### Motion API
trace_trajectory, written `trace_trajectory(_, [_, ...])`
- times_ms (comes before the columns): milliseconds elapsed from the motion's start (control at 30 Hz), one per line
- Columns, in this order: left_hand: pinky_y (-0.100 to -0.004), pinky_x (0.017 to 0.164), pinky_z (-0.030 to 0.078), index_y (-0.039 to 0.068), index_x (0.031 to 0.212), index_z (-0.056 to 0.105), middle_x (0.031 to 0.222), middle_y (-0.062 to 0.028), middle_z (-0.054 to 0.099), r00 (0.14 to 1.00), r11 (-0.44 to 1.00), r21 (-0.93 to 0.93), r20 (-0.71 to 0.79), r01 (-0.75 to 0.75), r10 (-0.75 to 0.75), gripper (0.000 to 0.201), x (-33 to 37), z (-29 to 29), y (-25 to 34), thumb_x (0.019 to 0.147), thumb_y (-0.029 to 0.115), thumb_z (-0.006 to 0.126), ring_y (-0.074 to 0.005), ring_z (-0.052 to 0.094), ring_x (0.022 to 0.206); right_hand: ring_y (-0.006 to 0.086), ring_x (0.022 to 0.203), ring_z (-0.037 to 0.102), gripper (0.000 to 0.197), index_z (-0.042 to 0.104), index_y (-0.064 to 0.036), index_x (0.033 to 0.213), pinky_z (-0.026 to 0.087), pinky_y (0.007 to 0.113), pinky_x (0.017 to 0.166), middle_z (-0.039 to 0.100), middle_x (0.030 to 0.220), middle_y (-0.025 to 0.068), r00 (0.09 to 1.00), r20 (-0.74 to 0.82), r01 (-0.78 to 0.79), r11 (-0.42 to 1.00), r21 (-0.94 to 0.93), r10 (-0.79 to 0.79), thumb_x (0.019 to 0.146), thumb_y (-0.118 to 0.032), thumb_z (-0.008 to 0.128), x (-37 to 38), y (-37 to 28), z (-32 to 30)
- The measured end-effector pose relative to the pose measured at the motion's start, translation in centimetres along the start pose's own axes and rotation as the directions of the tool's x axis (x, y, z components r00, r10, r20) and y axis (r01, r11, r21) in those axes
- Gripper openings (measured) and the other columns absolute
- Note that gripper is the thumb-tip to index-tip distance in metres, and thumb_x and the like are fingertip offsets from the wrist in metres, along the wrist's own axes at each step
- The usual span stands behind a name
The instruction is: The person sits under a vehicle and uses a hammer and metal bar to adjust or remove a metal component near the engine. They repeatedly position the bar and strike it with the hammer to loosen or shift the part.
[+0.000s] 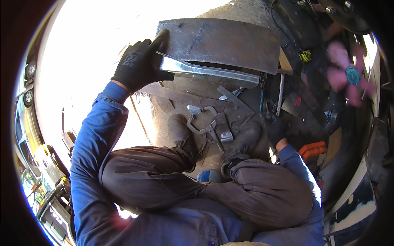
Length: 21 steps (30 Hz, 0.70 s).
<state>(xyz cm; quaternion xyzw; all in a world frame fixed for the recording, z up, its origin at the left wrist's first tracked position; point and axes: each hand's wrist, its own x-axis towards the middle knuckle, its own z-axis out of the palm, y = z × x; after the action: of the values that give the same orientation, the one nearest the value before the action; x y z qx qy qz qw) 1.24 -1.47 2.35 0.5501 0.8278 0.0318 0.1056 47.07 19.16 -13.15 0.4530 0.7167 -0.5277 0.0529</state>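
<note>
My left hand [141, 63], in a black glove, is closed around the left end of a shiny folded sheet-metal strip [213, 73]. The strip lies along the near edge of a large dark steel plate [221, 43]. Lower right, my gloved right hand [276, 128] is closed around blue-handled pliers [262, 98], whose jaws reach the strip's right end. Whether the jaws grip it is hard to see. Between my boots and the strip lie a locking C-clamp [201, 125] and a flat L-shaped metal piece [240, 104].
A pink-bladed fan [352, 75], blurred, stands at the right. A yellow tape measure [305, 55] and an orange case [312, 151] are on that side too. A ribbed metal rod [280, 94] stands beside the pliers. My boots [180, 131] are just below the strip. Bright sunlit ground fills the upper left.
</note>
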Motion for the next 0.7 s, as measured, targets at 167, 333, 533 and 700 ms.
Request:
trace_trajectory(167, [-0.0455, 0.087, 0.053, 0.015, 0.162, 0.037, 0.099, -0.0164, 0.066, 1.000, 1.000, -0.007, -0.012, -0.004, 0.004, 0.123, -0.3, 0.1, 0.3, 0.059, 0.034, 0.101, -0.0338, 0.065, 0.094, 0.0298, 0.097, 0.073, 0.035, 0.071, 0.0010, 0.120, 0.054, 0.041, 0.086, 0.076, 0.104, 0.0195, 0.992, 0.005, -0.129, 0.990, -0.051, 0.129, 0.096, -0.025, 0.071, -1.7, 4.9, 1.3])
trace_trajectory(333, [-0.0445, 0.085, 0.051, 0.015, 0.162, 0.037, 0.097, -0.0152, 0.066, 1.000, 0.999, 0.045, -0.013, -0.014, 0.015, 0.123, -0.7, 0.2, 0.5, 0.059, 0.036, 0.101, -0.0326, 0.064, 0.091, 0.0437, 0.107, 0.070, 0.049, 0.066, -0.0010, 0.128, 0.053, 0.048, 0.092, 0.073, 0.111, 0.0264, 0.972, 0.024, -0.223, 0.951, -0.215, 0.234, 0.094, -0.035, 0.070, -2.2, 6.6, 1.1])
trace_trajectory(533, [-0.0458, 0.086, 0.050, 0.015, 0.162, 0.037, 0.095, -0.0150, 0.066, 0.998, 0.999, 0.017, -0.056, -0.032, 0.033, 0.123, -1.5, 0.7, 0.4, 0.060, 0.038, 0.101, -0.0332, 0.064, 0.091, 0.0439, 0.110, 0.068, 0.048, 0.071, -0.0052, 0.122, 0.052, 0.050, 0.093, 0.073, 0.110, 0.0244, 0.954, -0.072, -0.297, 0.875, -0.383, 0.293, 0.096, -0.045, 0.063, -2.5, 7.0, 0.9])
trace_trajectory(700, [-0.0465, 0.088, 0.050, 0.014, 0.162, 0.036, 0.096, -0.0146, 0.067, 0.997, 0.999, 0.044, -0.077, -0.022, 0.026, 0.123, -2.5, 0.3, -0.1, 0.060, 0.040, 0.100, -0.0337, 0.065, 0.092, 0.0458, 0.119, 0.064, 0.054, 0.063, -0.0103, 0.136, 0.049, 0.053, 0.100, 0.069, 0.125, 0.0252, 0.923, -0.059, -0.357, 0.792, -0.495, 0.379, 0.097, -0.046, 0.059, -2.8, 8.3, 0.6])
